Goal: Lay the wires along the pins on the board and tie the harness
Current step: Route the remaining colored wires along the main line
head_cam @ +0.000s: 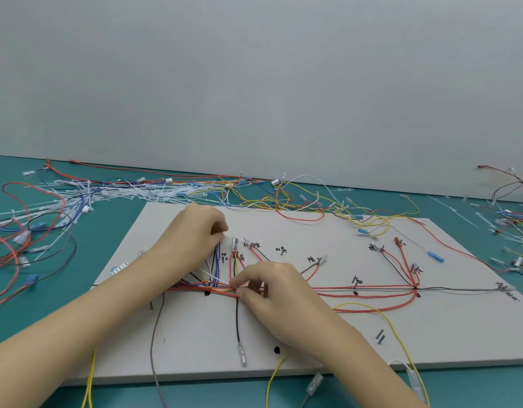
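Red and blue wires (372,290) run along the pins across the board (313,343) at frame centre. Left hand (195,231) pinches wire ends at upper centre; right hand (272,287) pinches a white tie (216,278) at the bundle. Risk: a pull on the tie could lift wires off the pins or cinch it off position.

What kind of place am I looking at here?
Probably a wire-harness assembly bench in a workshop. A grey board with hand-marked pin positions lies on a teal table, coloured wires run along it, and white cable ties are piled behind.
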`<action>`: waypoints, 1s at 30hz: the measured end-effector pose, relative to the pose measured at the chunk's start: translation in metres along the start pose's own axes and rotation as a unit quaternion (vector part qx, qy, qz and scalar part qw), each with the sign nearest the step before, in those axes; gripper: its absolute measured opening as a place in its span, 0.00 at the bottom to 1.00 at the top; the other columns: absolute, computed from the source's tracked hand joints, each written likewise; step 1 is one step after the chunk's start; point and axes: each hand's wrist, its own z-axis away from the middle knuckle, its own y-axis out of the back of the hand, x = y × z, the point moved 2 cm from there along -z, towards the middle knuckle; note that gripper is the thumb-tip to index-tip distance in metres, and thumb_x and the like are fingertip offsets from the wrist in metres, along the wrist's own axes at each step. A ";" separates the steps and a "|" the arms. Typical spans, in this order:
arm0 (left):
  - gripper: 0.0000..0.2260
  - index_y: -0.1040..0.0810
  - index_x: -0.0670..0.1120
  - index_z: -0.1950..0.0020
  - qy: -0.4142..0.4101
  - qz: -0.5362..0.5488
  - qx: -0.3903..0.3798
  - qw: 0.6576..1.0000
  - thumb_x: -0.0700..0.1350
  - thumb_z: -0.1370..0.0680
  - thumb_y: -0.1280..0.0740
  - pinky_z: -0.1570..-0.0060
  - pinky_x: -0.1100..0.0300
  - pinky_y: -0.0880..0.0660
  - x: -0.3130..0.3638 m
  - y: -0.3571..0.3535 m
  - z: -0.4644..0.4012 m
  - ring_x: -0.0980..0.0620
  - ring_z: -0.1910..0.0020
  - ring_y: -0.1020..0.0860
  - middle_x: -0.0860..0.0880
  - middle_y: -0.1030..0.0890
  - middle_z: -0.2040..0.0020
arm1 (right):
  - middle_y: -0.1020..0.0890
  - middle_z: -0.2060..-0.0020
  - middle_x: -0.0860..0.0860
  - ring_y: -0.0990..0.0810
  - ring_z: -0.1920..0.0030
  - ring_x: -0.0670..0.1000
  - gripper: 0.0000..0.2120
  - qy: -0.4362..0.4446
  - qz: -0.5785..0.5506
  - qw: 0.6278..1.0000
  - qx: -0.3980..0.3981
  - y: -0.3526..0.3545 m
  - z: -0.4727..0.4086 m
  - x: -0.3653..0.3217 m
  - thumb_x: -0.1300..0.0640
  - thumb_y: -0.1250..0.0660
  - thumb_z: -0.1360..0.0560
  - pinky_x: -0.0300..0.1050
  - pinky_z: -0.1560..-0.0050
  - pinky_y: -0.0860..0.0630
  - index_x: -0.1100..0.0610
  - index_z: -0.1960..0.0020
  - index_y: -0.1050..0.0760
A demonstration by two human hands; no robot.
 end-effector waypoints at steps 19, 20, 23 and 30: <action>0.06 0.15 0.54 0.63 -0.052 0.168 -0.117 0.977 0.44 0.28 0.24 0.62 0.71 0.32 0.012 0.021 0.046 0.58 0.60 0.23 0.60 0.20 0.64 | 0.20 0.62 0.39 0.23 0.58 0.39 0.09 -0.049 -0.042 0.998 -0.004 0.003 0.010 0.008 0.58 0.34 0.26 0.28 0.56 0.30 0.49 0.52 0.16; 0.06 0.15 0.55 0.63 -0.057 0.179 -0.125 0.974 0.45 0.28 0.25 0.62 0.70 0.31 0.013 0.020 0.052 0.57 0.61 0.22 0.59 0.20 0.63 | 0.19 0.61 0.41 0.23 0.57 0.40 0.08 -0.065 -0.041 0.997 0.005 0.005 0.011 0.011 0.58 0.34 0.26 0.29 0.56 0.29 0.50 0.53 0.16; 0.05 0.15 0.56 0.62 -0.071 0.185 -0.113 0.974 0.47 0.27 0.26 0.61 0.65 0.28 0.013 0.017 0.063 0.55 0.61 0.23 0.56 0.22 0.62 | 0.18 0.63 0.42 0.23 0.60 0.39 0.06 -0.122 -0.057 0.991 0.023 0.015 0.015 0.021 0.58 0.32 0.27 0.30 0.58 0.29 0.49 0.59 0.18; 0.03 0.17 0.55 0.53 -0.128 0.092 -0.102 0.982 0.48 0.24 0.29 0.51 0.62 0.30 0.023 0.020 0.068 0.60 0.53 0.28 0.60 0.26 0.58 | 0.19 0.69 0.44 0.29 0.74 0.37 0.03 -0.173 -0.134 0.976 -0.017 0.062 0.026 0.047 0.58 0.26 0.28 0.27 0.71 0.36 0.52 0.59 0.15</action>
